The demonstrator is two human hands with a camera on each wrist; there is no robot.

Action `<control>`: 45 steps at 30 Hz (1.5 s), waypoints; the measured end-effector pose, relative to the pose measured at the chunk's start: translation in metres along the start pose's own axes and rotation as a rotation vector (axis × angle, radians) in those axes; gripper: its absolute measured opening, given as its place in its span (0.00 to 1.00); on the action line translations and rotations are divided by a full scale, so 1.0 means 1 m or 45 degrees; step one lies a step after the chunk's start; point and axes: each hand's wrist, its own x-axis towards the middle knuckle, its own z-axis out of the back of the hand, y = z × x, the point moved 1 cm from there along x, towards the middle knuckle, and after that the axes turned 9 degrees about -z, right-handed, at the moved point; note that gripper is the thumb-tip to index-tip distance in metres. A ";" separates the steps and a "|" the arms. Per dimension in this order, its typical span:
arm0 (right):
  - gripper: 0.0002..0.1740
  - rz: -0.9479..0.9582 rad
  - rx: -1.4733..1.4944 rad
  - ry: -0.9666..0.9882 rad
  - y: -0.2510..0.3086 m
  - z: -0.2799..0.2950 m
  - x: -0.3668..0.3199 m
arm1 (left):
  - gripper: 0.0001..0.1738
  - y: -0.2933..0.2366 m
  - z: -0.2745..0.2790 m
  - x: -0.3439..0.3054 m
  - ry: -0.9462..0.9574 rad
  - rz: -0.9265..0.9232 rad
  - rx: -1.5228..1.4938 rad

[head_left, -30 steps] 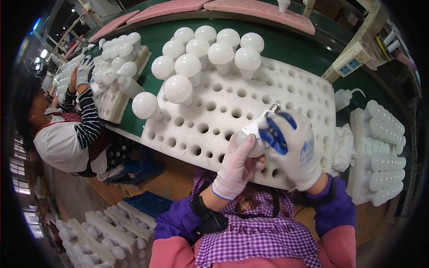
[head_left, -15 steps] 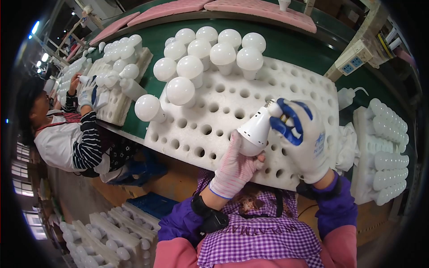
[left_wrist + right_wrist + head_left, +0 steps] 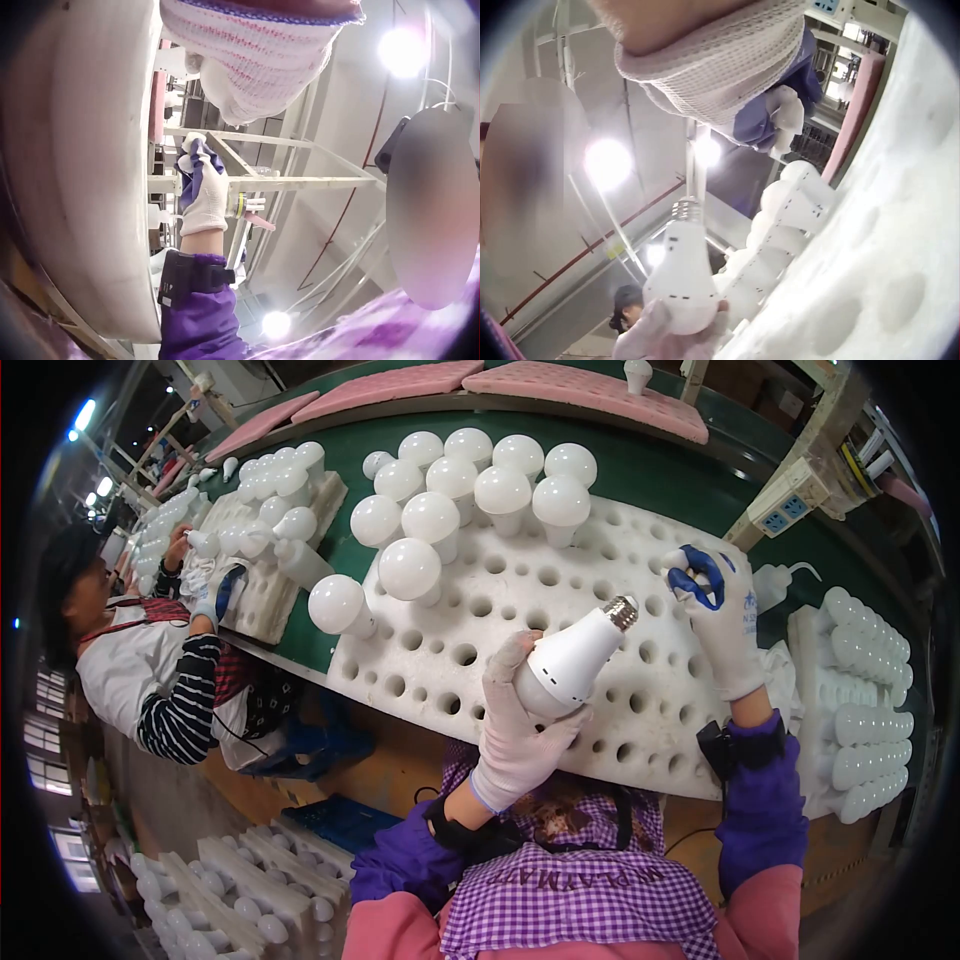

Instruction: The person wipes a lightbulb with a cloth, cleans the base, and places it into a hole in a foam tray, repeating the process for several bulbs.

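Note:
My left hand (image 3: 515, 735), in a pale striped glove, holds a white LED light bulb (image 3: 575, 665) by its round globe. The bulb tilts with its metal screw base up and to the right, over a white foam tray (image 3: 560, 595) full of round holes. In the right wrist view the same bulb (image 3: 682, 281) stands base-up in those fingers. My right hand (image 3: 715, 610), in a white glove with blue-coated fingers, is apart from the bulb, over the tray's right side. Its curled fingers pinch a small white piece (image 3: 786, 116), partly hidden by the fingers.
Several bulbs (image 3: 430, 515) stand globe-up at the tray's far left. Loaded racks (image 3: 865, 700) stand at right and lower left (image 3: 230, 890). Near the right edge is a squeeze bottle (image 3: 775, 585). Another person (image 3: 150, 670) works on the left. A socket post (image 3: 785, 510) rises behind.
My right hand has left the bulb's screw base and moved right and up. The left hand keeps the bulb, whose base is now uncovered. The person on the left has lowered one hand.

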 end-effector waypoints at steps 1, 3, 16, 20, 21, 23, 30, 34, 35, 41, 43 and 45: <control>0.16 -0.054 0.060 0.052 -0.005 -0.003 0.000 | 0.49 0.002 -0.001 -0.001 -0.004 -0.004 0.004; 0.16 -0.108 0.124 0.109 -0.008 -0.005 0.001 | 0.50 0.005 -0.002 -0.004 -0.008 -0.078 0.036; 0.19 -0.019 -0.124 0.252 -0.042 -0.014 -0.009 | 0.50 0.004 -0.003 0.001 -0.016 -0.252 0.302; 0.23 -0.053 -0.014 0.219 -0.042 0.006 -0.014 | 0.42 -0.007 0.002 0.004 -0.063 0.316 -0.291; 0.23 -0.072 -0.054 0.197 -0.045 0.016 -0.018 | 0.40 -0.010 0.003 0.008 -0.042 0.594 -0.557; 0.25 -0.071 -0.135 -0.055 -0.056 0.042 -0.029 | 0.35 -0.004 0.004 0.008 -0.095 0.744 -1.115; 0.31 -0.328 -0.733 -0.029 -0.129 0.086 -0.105 | 0.38 -0.003 -0.015 0.010 -0.080 1.278 -1.797; 0.24 -0.527 -0.397 0.278 -0.167 0.067 -0.148 | 0.38 0.000 -0.039 0.010 0.132 1.396 -2.008; 0.24 -0.537 -0.393 0.274 -0.164 0.070 -0.152 | 0.37 -0.001 -0.046 0.010 0.177 1.421 -2.095; 0.21 -1.125 1.025 0.142 -0.099 0.139 -0.152 | 0.37 -0.001 -0.076 0.008 0.334 1.594 -2.150; 0.23 -0.967 1.132 0.288 -0.046 0.130 -0.139 | 0.36 -0.005 -0.092 0.004 0.511 1.569 -2.245; 0.27 -0.939 1.220 0.207 -0.010 0.098 -0.140 | 0.36 -0.024 -0.108 -0.002 0.412 1.566 -1.984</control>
